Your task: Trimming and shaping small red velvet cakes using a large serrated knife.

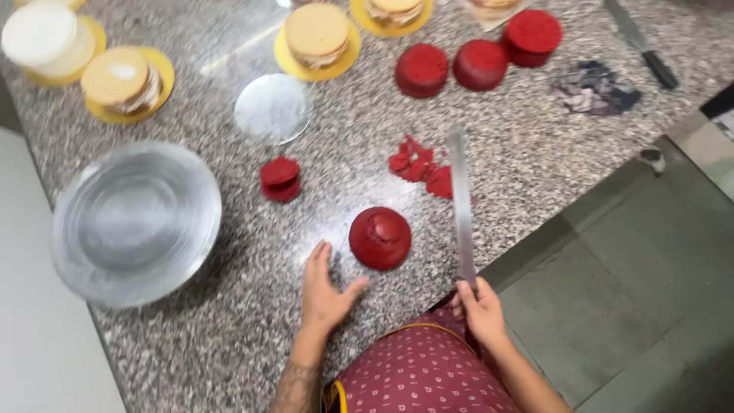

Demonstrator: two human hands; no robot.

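A small round red cake [380, 238] sits on the speckled granite counter [527, 153] near its front edge. My left hand [324, 286] rests open on the counter just left of it, fingers spread, not touching it. My right hand [482, 308] grips the handle of a long serrated knife [460, 200], whose blade points away from me, to the right of the cake. Red cake trimmings [419, 165] lie beyond the blade. A thin stack of red cake slices [280, 178] sits further left.
A large steel bowl [136, 220] stands at the left. A round silver board [272, 108] lies behind. Three red cakes [480, 63], cream-layered cakes on yellow boards [316, 37], a white cake [44, 40], a crumpled cloth [594, 89] and a second knife [641, 42] line the back. Floor lies right.
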